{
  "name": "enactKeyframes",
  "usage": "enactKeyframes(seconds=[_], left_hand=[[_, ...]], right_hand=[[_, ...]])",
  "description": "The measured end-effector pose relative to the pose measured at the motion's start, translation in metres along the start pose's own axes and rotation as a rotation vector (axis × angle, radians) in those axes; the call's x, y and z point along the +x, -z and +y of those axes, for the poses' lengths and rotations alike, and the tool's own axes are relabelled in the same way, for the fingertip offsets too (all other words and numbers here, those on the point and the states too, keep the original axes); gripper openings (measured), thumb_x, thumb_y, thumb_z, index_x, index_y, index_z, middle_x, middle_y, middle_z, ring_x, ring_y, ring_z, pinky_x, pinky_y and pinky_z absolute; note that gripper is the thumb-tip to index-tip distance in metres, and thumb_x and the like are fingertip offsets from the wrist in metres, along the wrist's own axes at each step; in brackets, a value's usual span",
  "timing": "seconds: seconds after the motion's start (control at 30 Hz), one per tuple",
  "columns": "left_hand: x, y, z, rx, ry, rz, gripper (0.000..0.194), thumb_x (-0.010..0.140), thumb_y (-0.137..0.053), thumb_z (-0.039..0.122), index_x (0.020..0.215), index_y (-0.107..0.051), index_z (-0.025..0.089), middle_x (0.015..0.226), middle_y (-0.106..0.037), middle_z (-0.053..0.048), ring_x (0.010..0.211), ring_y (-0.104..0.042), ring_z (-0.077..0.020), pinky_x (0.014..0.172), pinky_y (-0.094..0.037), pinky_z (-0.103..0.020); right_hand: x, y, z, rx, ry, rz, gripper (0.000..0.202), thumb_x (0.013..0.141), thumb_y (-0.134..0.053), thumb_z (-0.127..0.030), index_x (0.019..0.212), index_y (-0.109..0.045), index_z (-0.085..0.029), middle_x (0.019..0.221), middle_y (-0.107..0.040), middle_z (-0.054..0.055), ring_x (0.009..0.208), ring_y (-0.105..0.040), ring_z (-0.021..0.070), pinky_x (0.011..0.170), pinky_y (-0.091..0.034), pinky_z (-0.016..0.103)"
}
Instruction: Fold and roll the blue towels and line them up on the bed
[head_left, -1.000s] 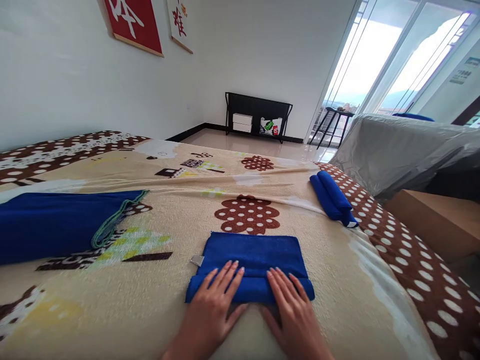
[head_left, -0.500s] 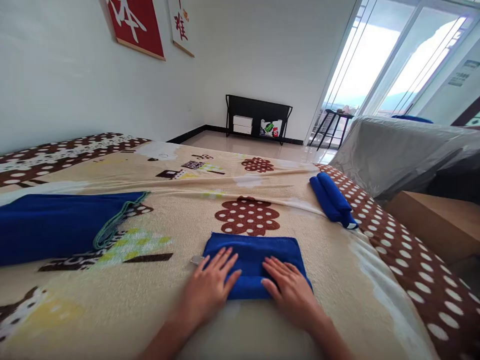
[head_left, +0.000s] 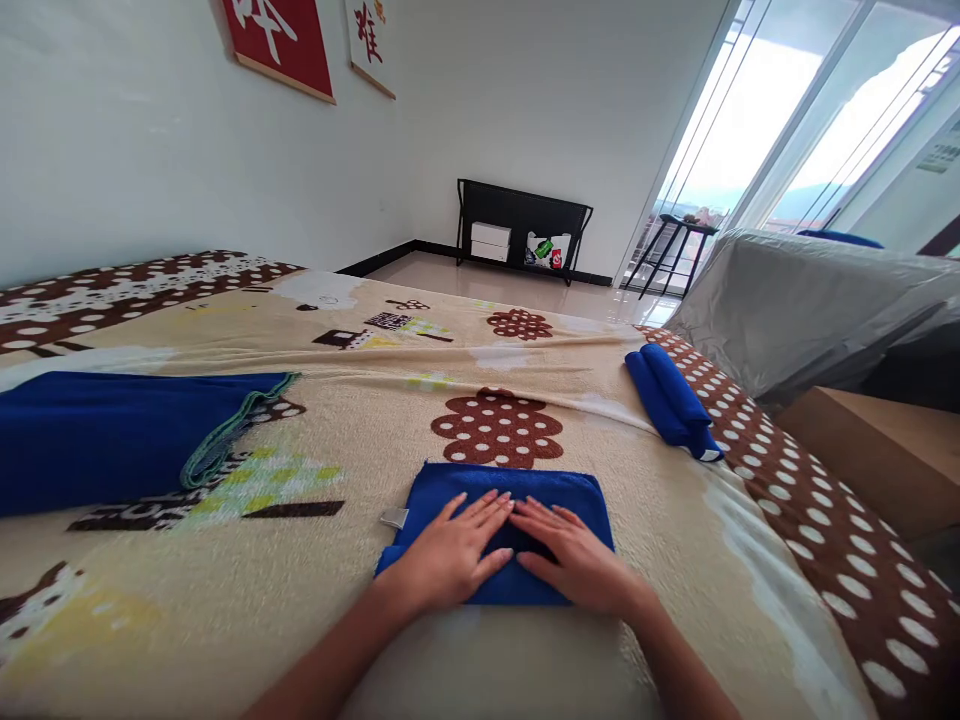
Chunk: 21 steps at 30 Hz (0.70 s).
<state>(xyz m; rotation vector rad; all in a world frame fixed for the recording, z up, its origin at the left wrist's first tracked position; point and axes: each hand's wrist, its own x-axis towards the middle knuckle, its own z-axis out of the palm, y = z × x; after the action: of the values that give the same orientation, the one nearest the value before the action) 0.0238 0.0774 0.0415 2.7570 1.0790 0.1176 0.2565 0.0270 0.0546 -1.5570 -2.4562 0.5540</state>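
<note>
A blue towel (head_left: 517, 480), folded into a small rectangle, lies on the patterned blanket (head_left: 285, 610) in front of me. My left hand (head_left: 461, 550) rests flat on its middle, fingers stretched out. Beside it, my right hand (head_left: 566, 555) also lies flat on the cloth, and the fingertips of both hands nearly meet. A white tag (head_left: 394, 517) sticks out from the towel's left edge. Part of the near fold is hidden under my palms.
To the left lies a stack of larger blue cloths (head_left: 112, 435) with green-stitched edges. Two rolled blue towels (head_left: 671, 400) sit at the right, near the brown dotted border. Beyond the bed's right edge stand a cardboard box (head_left: 877, 455) and a plastic-covered piece of furniture (head_left: 817, 290).
My left hand has slid right and my right hand slightly left, bringing them together on the towel. More of the towel's left near corner shows.
</note>
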Motion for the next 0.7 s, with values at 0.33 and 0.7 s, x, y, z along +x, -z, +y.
enactKeyframes(seconds=[0.33,0.7], left_hand=[[-0.025,0.011,-0.058,0.100,0.262,0.142,0.054,0.100,-0.039,0.046,0.149,-0.039,0.022,0.156,-0.038,-0.009,0.144,-0.038,-0.0258,0.117,-0.024,-0.054],[-0.109,-0.017,-0.007,0.333,0.030,0.552,0.044,0.087,-0.048,0.015,0.129,-0.057,0.024,0.125,-0.070,-0.004,0.109,-0.065,-0.0201,0.095,-0.034,-0.039]], right_hand=[[-0.024,-0.001,0.069,-0.109,-0.338,0.297,0.051,0.102,-0.039,-0.045,0.148,-0.043,-0.023,0.156,-0.037,0.009,0.147,-0.030,0.0238,0.119,-0.027,0.054],[-0.108,-0.054,0.023,-0.390,0.022,0.567,0.051,0.092,-0.052,-0.019,0.142,-0.045,-0.023,0.134,-0.062,0.005,0.124,-0.058,0.0204,0.102,-0.041,0.037]])
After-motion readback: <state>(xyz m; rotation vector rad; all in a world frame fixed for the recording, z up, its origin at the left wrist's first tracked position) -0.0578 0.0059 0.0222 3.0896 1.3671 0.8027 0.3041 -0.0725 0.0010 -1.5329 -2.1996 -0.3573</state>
